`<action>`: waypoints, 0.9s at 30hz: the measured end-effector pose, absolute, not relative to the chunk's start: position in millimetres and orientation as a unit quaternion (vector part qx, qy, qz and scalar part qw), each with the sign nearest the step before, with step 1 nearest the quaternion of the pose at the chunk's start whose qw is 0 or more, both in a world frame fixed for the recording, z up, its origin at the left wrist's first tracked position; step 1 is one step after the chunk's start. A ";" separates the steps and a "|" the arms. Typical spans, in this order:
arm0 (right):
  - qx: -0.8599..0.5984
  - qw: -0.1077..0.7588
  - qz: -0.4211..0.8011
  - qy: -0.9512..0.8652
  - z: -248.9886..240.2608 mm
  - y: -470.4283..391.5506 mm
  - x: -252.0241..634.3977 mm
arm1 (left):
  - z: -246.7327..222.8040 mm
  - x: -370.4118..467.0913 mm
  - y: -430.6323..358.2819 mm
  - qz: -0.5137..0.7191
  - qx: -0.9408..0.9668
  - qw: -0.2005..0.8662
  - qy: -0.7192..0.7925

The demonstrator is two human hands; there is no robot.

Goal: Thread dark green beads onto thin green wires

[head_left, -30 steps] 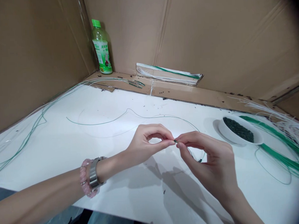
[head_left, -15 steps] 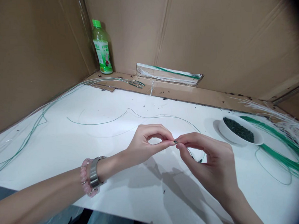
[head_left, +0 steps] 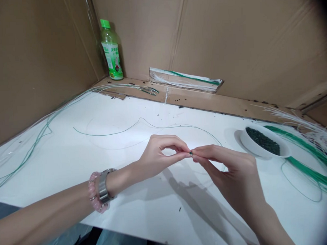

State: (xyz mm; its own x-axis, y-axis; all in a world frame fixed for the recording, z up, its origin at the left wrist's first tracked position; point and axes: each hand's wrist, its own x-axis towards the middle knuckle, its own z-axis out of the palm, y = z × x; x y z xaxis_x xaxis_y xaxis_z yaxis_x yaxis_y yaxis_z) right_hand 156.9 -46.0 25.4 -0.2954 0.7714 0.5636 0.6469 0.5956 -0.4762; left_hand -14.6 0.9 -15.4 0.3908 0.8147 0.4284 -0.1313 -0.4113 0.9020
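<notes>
My left hand [head_left: 164,149], with a pink bead bracelet and a metal band on its wrist, is closed in a pinch. My right hand [head_left: 232,170] pinches from the other side, its fingertips meeting the left ones. Between them sits a tiny dark green bead [head_left: 191,153]; the fingers cover most of it. A thin green cord [head_left: 112,134] curves over the white table and runs toward my right hand, where its end is hidden.
Right of my hands stands a white bowl [head_left: 248,146] of dark beads [head_left: 263,140]. Beyond it lie a green cord bundle [head_left: 310,171] and white strands [head_left: 286,114]. A green bottle [head_left: 112,52] stands in the back corner. Beaded cords [head_left: 148,91] rest along the cardboard edge.
My right hand's fingers have straightened slightly and draw closer around the bead. The dark beaded bit that hung below my right fingers no longer shows. My left hand has hardly moved.
</notes>
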 end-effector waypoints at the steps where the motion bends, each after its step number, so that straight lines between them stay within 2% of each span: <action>1: -0.449 0.394 0.099 -0.796 25.9 -45.2 157.6 | -14.7 -14.6 1.2 0.488 0.676 0.491 0.253; 7: -0.489 0.406 0.239 -0.734 25.4 -39.5 156.5 | -8.6 -13.0 0.8 0.459 0.652 0.538 0.276; 12: -0.525 0.386 0.343 -0.677 23.0 -35.0 153.7 | -6.9 -10.2 -1.0 0.444 0.677 0.508 0.294; 17: -0.528 0.363 0.378 -0.668 21.0 -26.5 160.9 | -8.1 -9.8 2.6 0.447 0.685 0.479 0.319; 27: -0.529 0.239 0.390 -0.715 19.1 -18.3 172.3 | -8.5 -14.4 14.8 0.496 0.645 0.470 0.342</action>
